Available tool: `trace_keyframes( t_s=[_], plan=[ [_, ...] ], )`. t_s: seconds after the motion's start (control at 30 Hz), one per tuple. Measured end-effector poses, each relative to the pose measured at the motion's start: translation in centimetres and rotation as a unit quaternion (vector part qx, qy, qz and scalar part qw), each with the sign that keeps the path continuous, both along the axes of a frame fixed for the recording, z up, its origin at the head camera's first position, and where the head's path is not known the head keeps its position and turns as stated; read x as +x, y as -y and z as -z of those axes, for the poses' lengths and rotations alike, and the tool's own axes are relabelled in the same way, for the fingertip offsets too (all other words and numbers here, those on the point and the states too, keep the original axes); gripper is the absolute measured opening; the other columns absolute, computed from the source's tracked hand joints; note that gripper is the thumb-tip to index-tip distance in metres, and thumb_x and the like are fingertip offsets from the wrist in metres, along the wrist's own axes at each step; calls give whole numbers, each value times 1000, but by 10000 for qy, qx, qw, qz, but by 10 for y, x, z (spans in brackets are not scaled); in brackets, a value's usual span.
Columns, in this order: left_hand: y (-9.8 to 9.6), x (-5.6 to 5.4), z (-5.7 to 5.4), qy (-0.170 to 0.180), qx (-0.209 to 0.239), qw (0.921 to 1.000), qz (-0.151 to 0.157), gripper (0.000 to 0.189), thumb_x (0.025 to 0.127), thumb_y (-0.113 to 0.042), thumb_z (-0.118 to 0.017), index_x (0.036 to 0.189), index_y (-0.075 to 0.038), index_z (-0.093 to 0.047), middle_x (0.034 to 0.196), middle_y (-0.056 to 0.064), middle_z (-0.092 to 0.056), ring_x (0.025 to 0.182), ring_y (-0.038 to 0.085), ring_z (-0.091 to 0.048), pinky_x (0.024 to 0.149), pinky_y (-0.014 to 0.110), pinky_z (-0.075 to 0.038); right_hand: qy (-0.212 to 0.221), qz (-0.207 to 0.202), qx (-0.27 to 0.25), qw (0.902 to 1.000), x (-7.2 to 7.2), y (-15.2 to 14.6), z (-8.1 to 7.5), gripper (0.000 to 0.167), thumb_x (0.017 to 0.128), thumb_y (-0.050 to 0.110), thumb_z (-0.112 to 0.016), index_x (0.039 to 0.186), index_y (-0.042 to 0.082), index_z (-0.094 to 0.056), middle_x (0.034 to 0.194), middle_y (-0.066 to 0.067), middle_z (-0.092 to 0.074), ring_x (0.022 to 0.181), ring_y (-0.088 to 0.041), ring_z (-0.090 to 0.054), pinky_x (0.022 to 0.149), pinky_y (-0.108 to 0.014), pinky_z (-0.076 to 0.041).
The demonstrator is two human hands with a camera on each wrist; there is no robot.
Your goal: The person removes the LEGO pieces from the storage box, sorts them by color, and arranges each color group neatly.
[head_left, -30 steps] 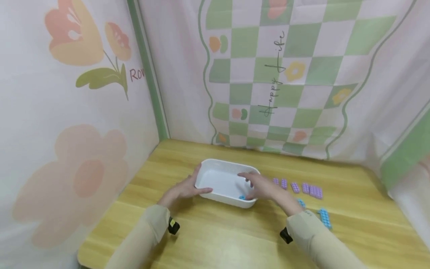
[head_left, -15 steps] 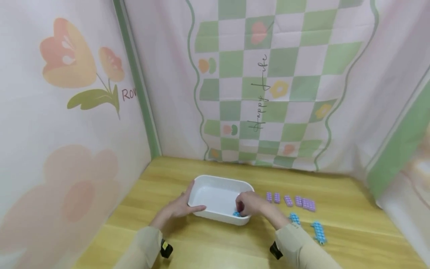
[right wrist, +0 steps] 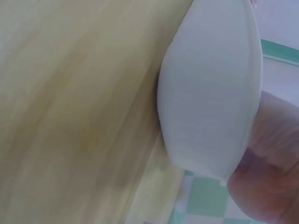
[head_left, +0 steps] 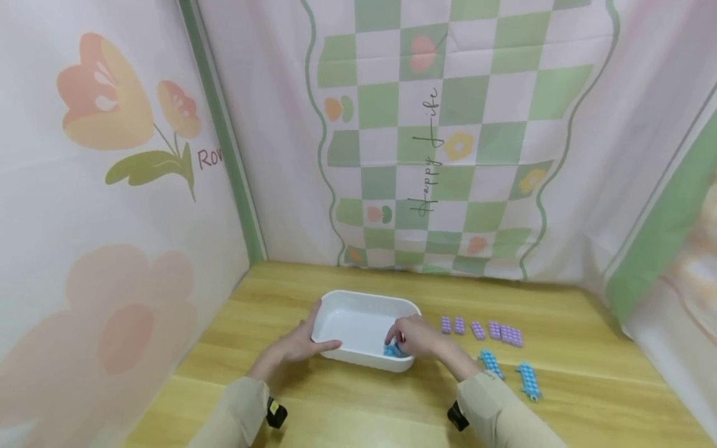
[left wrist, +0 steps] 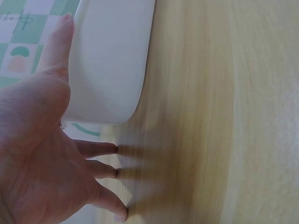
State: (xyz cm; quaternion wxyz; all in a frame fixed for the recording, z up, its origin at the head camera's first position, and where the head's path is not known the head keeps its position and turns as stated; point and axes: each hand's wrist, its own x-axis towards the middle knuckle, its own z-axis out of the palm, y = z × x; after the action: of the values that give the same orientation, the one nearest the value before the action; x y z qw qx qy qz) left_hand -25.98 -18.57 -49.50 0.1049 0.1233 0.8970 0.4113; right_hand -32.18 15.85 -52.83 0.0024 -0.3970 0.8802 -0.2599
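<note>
A white rectangular tray [head_left: 358,359] with high walls stands on the table. My left hand [head_left: 297,343] spans its left front corner, thumb lying straight along the front rim and index finger at the left end. In the left wrist view the other fingers [left wrist: 100,169] of that hand spread out past the tray. My right hand [head_left: 414,336] reaches over the right end into the tray, with its fingers bent down onto a small studded blue building block [head_left: 391,351] near the front right corner. In the right wrist view the tray wall hides the fingertips and block.
On the wooden table [head_left: 358,398], right of the tray, several purple studded blocks [head_left: 477,330] lie in a row. Nearer the front are two longer blue studded blocks, one [head_left: 491,364] beside my right sleeve [head_left: 482,398]. A patterned curtain [head_left: 414,155] hangs behind the table.
My right hand's fingers, spread over the tray a second ago, have come down and closed on the blue block inside. The head view has tilted up slightly. My left hand keeps its place at the tray.
</note>
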Motion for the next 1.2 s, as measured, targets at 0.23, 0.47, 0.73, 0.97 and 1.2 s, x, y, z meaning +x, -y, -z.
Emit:
trace_keyframes(
  t_s=[0.23, 0.47, 0.73, 0.97, 1.2],
  plan=[
    [-1, -1, 1, 6, -43, 10000, -29, 128, 94, -61, -80, 178, -18, 7, 171, 43, -29, 155, 65, -36, 122, 81, -37, -113, 148, -331, 9993, 31, 7, -35, 23, 85, -5, -69, 91, 9, -86, 90, -2, -76, 83, -9, -64, 75, -24, -54],
    [0, -4, 2, -127, -203, 9997, -10, 132, 91, -71, -78, 178, -17, 5, 173, 42, -26, 157, 68, -29, 121, 85, -32, -35, 586, -274, 9979, 38, 13, -43, 7, 89, 1, -79, 95, 3, -83, 95, -8, -77, 80, -10, -65, 71, -20, -54],
    [1, -2, 2, 51, -248, 9997, -69, 129, 93, -65, -80, 178, -19, 5, 176, 39, -23, 161, 64, -26, 125, 82, -30, 193, 344, -197, 9990, 29, 10, -33, 11, 90, 9, -86, 82, 10, -79, 83, -2, -76, 74, -5, -65, 70, -24, -59],
    [4, -3, 2, 71, -338, 9993, -117, 129, 92, -68, -79, 178, -21, 6, 179, 33, -21, 163, 64, -20, 126, 84, -24, 387, 446, 636, 9962, 45, 22, -60, 12, 84, 11, -93, 81, 14, -81, 78, 5, -77, 73, -2, -59, 75, -24, -50],
    [1, 1, -1, -37, -231, 9997, 39, 130, 92, -71, -77, 178, -16, 4, 178, 36, -20, 162, 67, -18, 125, 85, -24, 628, 562, 1597, 9836, 42, 24, -66, 19, 80, 3, -87, 76, 16, -74, 72, 7, -69, 71, -9, -54, 91, -39, -44]
  ],
)
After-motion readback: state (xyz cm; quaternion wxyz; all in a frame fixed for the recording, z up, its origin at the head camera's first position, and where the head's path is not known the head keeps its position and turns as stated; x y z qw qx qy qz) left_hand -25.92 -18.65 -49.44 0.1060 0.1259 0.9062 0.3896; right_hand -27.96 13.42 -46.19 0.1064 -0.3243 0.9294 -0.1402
